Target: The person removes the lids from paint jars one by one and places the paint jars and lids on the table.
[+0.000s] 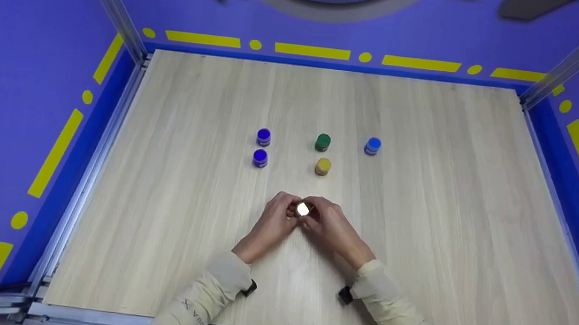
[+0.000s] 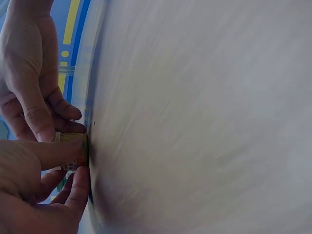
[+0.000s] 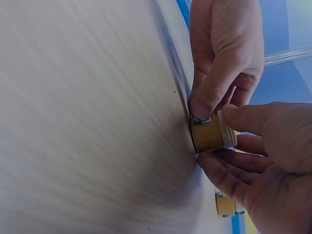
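Observation:
A small gold-coloured paint jar [image 3: 207,135] stands upright on the table between both hands, its lid top [image 1: 303,209] glaring white in the head view. My left hand [image 1: 277,219] grips the jar's body low down, thumb against the label. With thumb and fingers, my right hand [image 1: 331,226] pinches the jar around its ribbed lid [image 3: 227,129]. In the left wrist view, the left thumb covers much of the jar [image 2: 73,139]. Beyond the hands stands a yellow jar [image 1: 323,166], the nearest of the other jars.
Behind the yellow jar is a green jar [image 1: 323,142], with a light blue jar [image 1: 372,146] to its right. Two purple-blue jars, one front [image 1: 260,158] and one rear [image 1: 263,137], stand to the left. Blue walls and metal rails border the wooden table [image 1: 479,204].

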`<state>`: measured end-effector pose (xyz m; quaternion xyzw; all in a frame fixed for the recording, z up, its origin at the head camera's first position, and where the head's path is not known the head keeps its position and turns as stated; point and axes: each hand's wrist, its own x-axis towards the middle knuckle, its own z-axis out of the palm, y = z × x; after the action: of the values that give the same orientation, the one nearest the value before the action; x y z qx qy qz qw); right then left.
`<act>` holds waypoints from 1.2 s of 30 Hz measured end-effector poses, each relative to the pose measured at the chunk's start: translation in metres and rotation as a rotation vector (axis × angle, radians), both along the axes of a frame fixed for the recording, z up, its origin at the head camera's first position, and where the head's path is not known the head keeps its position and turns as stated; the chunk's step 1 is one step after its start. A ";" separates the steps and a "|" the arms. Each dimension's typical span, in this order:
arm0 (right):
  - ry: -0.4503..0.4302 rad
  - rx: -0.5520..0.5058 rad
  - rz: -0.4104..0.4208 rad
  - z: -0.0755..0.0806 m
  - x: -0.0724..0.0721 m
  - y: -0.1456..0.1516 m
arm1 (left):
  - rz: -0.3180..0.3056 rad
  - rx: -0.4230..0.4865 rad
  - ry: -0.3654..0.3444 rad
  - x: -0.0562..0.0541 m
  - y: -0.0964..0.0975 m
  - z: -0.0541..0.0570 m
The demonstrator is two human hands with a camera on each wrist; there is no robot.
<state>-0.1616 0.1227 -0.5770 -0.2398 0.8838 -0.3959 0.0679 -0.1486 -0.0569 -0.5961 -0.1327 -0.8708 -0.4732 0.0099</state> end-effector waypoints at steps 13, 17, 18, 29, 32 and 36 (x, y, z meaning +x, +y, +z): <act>0.090 0.006 -0.031 -0.004 -0.003 0.000 | -0.037 -0.040 -0.031 -0.007 0.001 0.000; 0.103 0.015 0.018 -0.002 -0.006 0.002 | -0.033 -0.044 -0.003 -0.008 -0.001 -0.002; 0.104 0.016 0.034 -0.002 -0.007 0.003 | -0.033 -0.043 0.002 -0.008 -0.001 -0.002; 0.148 0.103 0.256 0.004 -0.023 0.013 | -0.046 0.005 -0.051 -0.010 -0.005 -0.001; 0.138 0.105 0.308 0.008 -0.026 0.013 | -0.047 -0.003 -0.056 -0.010 -0.005 -0.001; 0.167 0.108 0.343 0.010 -0.028 0.011 | -0.046 -0.023 -0.035 -0.012 -0.005 -0.001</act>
<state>-0.1899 0.1338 -0.5672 -0.4149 0.8525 -0.3095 0.0733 -0.1606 -0.0616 -0.5971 -0.1443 -0.8731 -0.4654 -0.0176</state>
